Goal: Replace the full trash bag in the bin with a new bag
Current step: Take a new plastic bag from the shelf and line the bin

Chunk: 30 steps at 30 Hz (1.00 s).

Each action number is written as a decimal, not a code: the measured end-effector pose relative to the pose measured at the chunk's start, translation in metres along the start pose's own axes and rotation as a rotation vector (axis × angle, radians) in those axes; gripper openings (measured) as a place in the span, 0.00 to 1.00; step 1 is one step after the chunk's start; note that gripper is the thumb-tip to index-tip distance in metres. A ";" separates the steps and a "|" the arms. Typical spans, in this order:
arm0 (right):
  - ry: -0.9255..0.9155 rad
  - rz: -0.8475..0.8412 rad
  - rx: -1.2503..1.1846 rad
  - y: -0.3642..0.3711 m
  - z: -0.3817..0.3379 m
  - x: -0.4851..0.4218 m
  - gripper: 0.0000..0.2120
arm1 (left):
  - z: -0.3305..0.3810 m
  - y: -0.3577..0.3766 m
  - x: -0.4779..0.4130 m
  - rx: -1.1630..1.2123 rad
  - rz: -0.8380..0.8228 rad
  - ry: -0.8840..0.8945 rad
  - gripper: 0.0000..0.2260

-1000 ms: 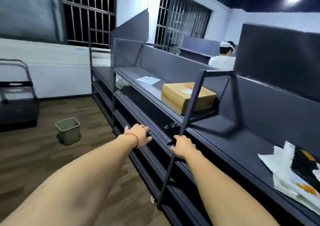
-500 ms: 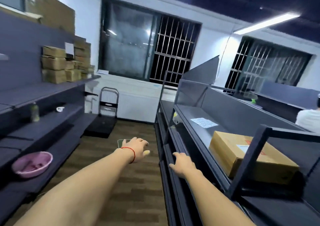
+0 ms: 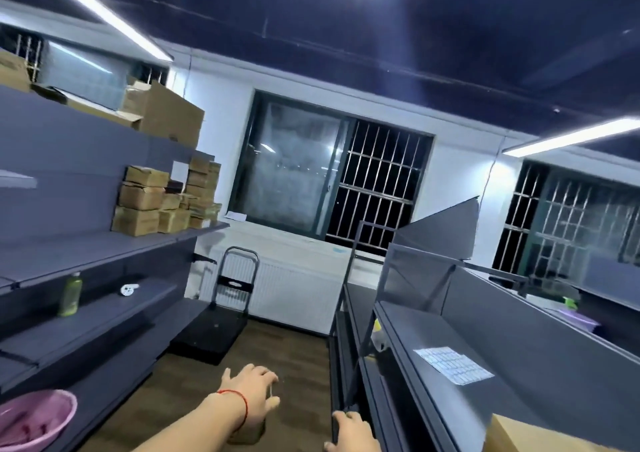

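Note:
My left hand (image 3: 252, 399), a red string round its wrist, reaches out low over the wooden floor with its fingers spread and nothing in it. The small green bin (image 3: 254, 434) is almost wholly hidden behind that hand; only a dark sliver shows below the wrist. My right hand (image 3: 349, 431) sits at the bottom edge, fingers loose beside the dark upright of the right shelf unit (image 3: 415, 354), holding nothing. No trash bag is in view.
Grey shelving lines both sides of the aisle. On the left shelves (image 3: 104, 254) are cardboard boxes (image 3: 145, 202), a green bottle (image 3: 70, 295) and a pink basin (image 3: 34, 420). A folding hand cart (image 3: 221, 316) stands at the far end under the barred window. A brown box (image 3: 526, 434) lies bottom right.
The view has swung left and tilted upward, from the right shelf to the aisle and ceiling. My right hand let go of the shelf upright. Both hands have sunk toward the bottom edge.

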State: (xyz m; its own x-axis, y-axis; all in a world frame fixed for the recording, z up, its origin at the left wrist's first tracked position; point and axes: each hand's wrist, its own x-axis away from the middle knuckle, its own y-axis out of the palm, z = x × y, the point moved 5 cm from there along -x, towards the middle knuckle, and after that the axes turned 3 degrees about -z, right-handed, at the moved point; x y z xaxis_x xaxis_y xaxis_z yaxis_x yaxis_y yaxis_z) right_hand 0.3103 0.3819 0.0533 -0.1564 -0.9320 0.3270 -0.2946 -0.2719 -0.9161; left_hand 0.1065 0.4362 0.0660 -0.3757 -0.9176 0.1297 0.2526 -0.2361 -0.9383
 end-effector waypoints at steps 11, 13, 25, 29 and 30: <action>-0.119 0.322 0.028 -0.152 -0.059 -0.154 0.28 | 0.000 -0.114 -0.175 -0.021 0.203 -0.001 0.23; -0.154 0.357 0.062 -0.184 -0.072 -0.180 0.28 | 0.001 -0.134 -0.205 -0.041 0.225 -0.005 0.22; -0.304 0.519 0.164 -0.341 -0.105 -0.378 0.26 | 0.019 -0.256 -0.404 -0.143 0.418 -0.068 0.23; -0.344 0.542 0.139 -0.385 -0.111 -0.444 0.26 | 0.021 -0.294 -0.463 -0.142 0.471 -0.088 0.23; -0.344 0.550 0.132 -0.394 -0.112 -0.460 0.27 | 0.021 -0.301 -0.478 -0.143 0.482 -0.094 0.23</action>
State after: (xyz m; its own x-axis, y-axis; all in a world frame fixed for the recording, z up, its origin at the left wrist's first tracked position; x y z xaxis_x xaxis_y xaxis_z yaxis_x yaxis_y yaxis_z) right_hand 0.3928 0.9447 0.2896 0.0649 -0.9608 -0.2694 -0.1365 0.2589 -0.9562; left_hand 0.2286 0.9393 0.2934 -0.1636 -0.9378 -0.3063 0.2507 0.2608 -0.9323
